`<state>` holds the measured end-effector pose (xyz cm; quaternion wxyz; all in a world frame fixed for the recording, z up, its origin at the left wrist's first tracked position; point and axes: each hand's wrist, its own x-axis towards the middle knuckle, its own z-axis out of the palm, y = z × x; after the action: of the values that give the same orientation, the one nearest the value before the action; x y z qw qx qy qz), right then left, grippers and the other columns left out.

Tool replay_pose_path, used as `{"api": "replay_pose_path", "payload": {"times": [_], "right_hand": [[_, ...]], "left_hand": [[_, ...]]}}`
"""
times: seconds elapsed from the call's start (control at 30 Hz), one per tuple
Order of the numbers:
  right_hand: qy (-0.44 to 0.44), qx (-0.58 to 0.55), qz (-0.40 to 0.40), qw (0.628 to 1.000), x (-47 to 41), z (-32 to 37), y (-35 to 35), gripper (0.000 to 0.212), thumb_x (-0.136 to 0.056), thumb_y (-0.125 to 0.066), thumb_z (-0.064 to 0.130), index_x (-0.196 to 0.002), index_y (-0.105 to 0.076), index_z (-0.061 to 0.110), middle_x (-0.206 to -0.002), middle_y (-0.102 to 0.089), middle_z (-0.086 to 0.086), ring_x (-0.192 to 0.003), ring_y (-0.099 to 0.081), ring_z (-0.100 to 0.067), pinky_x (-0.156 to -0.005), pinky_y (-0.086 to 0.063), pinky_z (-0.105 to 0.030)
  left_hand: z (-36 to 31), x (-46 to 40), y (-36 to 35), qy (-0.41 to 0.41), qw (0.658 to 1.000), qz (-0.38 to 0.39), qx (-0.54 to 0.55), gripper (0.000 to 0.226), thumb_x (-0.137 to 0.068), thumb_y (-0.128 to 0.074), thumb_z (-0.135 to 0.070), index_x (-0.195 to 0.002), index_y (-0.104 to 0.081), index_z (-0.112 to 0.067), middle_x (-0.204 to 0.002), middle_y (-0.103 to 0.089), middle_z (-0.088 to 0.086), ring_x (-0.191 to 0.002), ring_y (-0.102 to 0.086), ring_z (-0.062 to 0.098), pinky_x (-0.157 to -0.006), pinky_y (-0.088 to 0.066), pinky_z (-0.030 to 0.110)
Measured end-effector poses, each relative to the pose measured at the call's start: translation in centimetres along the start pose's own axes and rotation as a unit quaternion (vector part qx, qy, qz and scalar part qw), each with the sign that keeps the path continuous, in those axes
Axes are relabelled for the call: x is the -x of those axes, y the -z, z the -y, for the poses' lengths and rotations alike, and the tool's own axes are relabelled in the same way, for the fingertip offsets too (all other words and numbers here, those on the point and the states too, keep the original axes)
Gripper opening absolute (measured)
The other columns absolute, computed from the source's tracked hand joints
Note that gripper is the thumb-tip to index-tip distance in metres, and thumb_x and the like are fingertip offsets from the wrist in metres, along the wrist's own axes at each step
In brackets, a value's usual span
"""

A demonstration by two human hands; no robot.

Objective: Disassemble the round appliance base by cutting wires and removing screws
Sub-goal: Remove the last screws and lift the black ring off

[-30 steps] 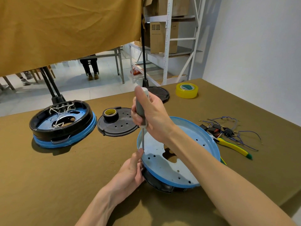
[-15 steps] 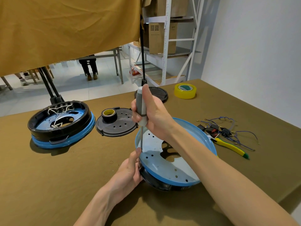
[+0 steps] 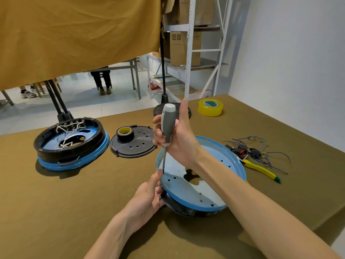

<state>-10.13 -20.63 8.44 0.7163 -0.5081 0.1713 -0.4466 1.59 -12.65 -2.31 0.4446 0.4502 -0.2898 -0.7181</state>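
Observation:
A round blue appliance base [image 3: 214,195] with a black underside lies tilted on the table in front of me. My right hand [image 3: 179,137] grips a grey-handled screwdriver [image 3: 168,124] held upright, its tip down at the base's left rim. My left hand [image 3: 149,193] holds that left edge, thumb up beside the screwdriver shaft. Cut blue wires with small black and red parts [image 3: 250,150] lie to the right of the base.
A second blue and black base [image 3: 71,143] with white wires sits at the left. A black perforated cover [image 3: 138,144] carries a roll of black tape [image 3: 125,133]. Yellow-handled cutters [image 3: 261,169] lie at the right, yellow tape [image 3: 210,107] at the back. A cloth hangs overhead.
My right hand has lifted slightly and its thumb has straightened up off the screwdriver handle. The left hand stays on the base's rim.

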Motion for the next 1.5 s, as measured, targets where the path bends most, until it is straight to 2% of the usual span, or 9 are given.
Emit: {"api": "replay_pose_path", "payload": {"times": [0.23,0.33,0.47,0.6,0.77,0.97,1.1,1.2,1.5], "right_hand": [[0.072,0.066,-0.1,0.99,2.0,2.8,0.5,0.068,-0.075,-0.066,0.072,-0.09,-0.056,0.007,-0.061,-0.036,0.001,-0.052,-0.032,-0.014,-0.047,-0.032,-0.026],[0.096,0.227,-0.129,0.961,2.8,4.6,1.6,0.043,-0.09,-0.072,0.048,-0.084,-0.057,0.008,-0.06,-0.038,0.003,-0.049,-0.032,-0.012,-0.044,-0.028,-0.025],[0.002,0.584,-0.04,0.811,6.5,3.5,3.9,0.041,-0.09,-0.073,0.049,-0.068,-0.056,0.018,-0.056,-0.051,0.01,-0.049,-0.044,-0.006,-0.053,-0.037,-0.028],[-0.066,0.737,0.036,0.671,10.2,0.5,4.5,0.041,-0.085,-0.063,0.07,-0.088,-0.068,0.029,-0.085,-0.06,0.01,-0.077,-0.057,-0.007,-0.065,-0.048,-0.033],[0.002,0.651,0.002,0.759,10.9,0.7,3.2,0.047,-0.086,-0.065,0.064,-0.071,-0.058,0.02,-0.068,-0.056,0.0,-0.064,-0.052,-0.015,-0.06,-0.042,-0.039],[0.015,0.729,0.149,0.668,11.1,1.2,0.9,0.012,-0.082,-0.075,0.029,-0.084,-0.066,0.023,-0.079,-0.058,0.01,-0.071,-0.052,-0.013,-0.064,-0.048,-0.039],[0.026,0.774,0.179,0.606,10.1,2.4,0.4,0.018,-0.083,-0.07,0.019,-0.074,-0.056,0.025,-0.076,-0.055,0.006,-0.069,-0.049,-0.016,-0.059,-0.043,-0.035],[0.026,0.798,0.186,0.573,10.3,2.4,0.8,0.005,-0.083,-0.068,0.015,-0.084,-0.067,0.019,-0.081,-0.058,0.003,-0.076,-0.052,-0.021,-0.059,-0.041,-0.035],[0.07,0.676,0.079,0.73,10.1,1.8,1.4,0.007,-0.083,-0.07,0.006,-0.082,-0.072,0.012,-0.073,-0.065,0.001,-0.069,-0.052,-0.017,-0.06,-0.04,-0.032]], "left_hand": [[-0.4,-0.5,0.5,-0.012,0.999,-0.034,-0.024,0.063,-0.086,-0.071,-0.051,-0.132,-0.057,-0.011,-0.12,-0.075,0.011,-0.111,-0.073,0.026,-0.089,-0.062,0.039],[-0.3,-0.4,0.5,-0.012,0.998,-0.058,-0.024,0.06,-0.083,-0.071,-0.055,-0.123,-0.062,-0.012,-0.114,-0.078,0.009,-0.105,-0.076,0.025,-0.075,-0.064,0.033],[-0.2,-0.1,0.1,-0.032,0.998,-0.05,-0.019,0.061,-0.088,-0.065,-0.058,-0.126,-0.062,-0.011,-0.116,-0.077,0.01,-0.107,-0.075,0.024,-0.078,-0.064,0.033],[0.0,0.4,-0.2,-0.017,0.994,-0.032,0.102,0.056,-0.093,-0.062,-0.047,-0.127,-0.064,-0.004,-0.12,-0.074,0.019,-0.11,-0.073,0.029,-0.081,-0.064,0.041],[0.4,1.1,-0.1,-0.008,0.99,0.008,0.138,0.039,-0.092,-0.067,-0.032,-0.126,-0.074,-0.014,-0.131,-0.069,0.018,-0.121,-0.068,0.03,-0.089,-0.062,0.043],[0.3,1.4,-1.0,-0.005,0.985,-0.009,0.174,0.044,-0.089,-0.068,-0.034,-0.127,-0.072,-0.011,-0.129,-0.07,0.018,-0.122,-0.067,0.031,-0.091,-0.06,0.044],[-0.1,1.5,-0.8,0.012,0.978,-0.015,0.209,0.044,-0.085,-0.072,-0.031,-0.122,-0.075,-0.007,-0.126,-0.071,0.022,-0.108,-0.073,0.031,-0.076,-0.066,0.042],[-0.1,1.2,-0.7,0.016,0.97,-0.031,0.239,0.049,-0.083,-0.073,-0.025,-0.128,-0.07,-0.007,-0.123,-0.071,0.025,-0.118,-0.068,0.039,-0.1,-0.055,0.05],[0.0,1.6,-1.8,0.005,0.965,0.034,0.261,0.058,-0.088,-0.066,-0.039,-0.138,-0.06,-0.01,-0.134,-0.067,0.02,-0.129,-0.062,0.029,-0.107,-0.051,0.041]]}}
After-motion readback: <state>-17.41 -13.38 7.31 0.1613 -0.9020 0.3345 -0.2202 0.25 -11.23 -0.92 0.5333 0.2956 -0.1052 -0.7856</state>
